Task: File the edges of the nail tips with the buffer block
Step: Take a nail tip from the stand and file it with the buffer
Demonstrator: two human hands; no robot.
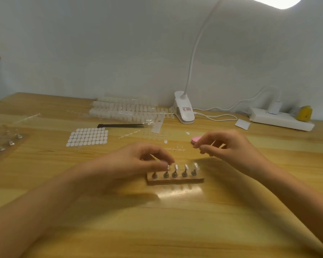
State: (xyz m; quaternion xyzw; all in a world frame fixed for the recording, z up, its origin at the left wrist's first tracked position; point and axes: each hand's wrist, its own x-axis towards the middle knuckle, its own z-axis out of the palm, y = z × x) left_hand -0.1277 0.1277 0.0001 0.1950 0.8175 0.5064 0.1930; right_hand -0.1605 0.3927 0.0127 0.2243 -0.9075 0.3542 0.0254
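Our left hand (138, 161) pinches a clear plastic nail tip (167, 167) on the wooden peg stand (175, 180). Our right hand (229, 146) curls, perhaps pinching something, beside the pink buffer block (194, 140) on the worktop (175, 220).

Open counter (175, 220) stretches on the near side of both hands, with room to pass. At the left hand's (138, 161) fingertips a low wooden stand (175, 179) holds upright pegs topped with nail tips (176, 167), one pinched by that hand. A pink buffer block (194, 139) lies just beyond the right hand's (226, 146) fingertips. Beyond the left hand lie a sticker sheet (88, 136), black tweezers (119, 125) and piled tip strips (123, 108). A lamp clamp (184, 108) stands farther back.
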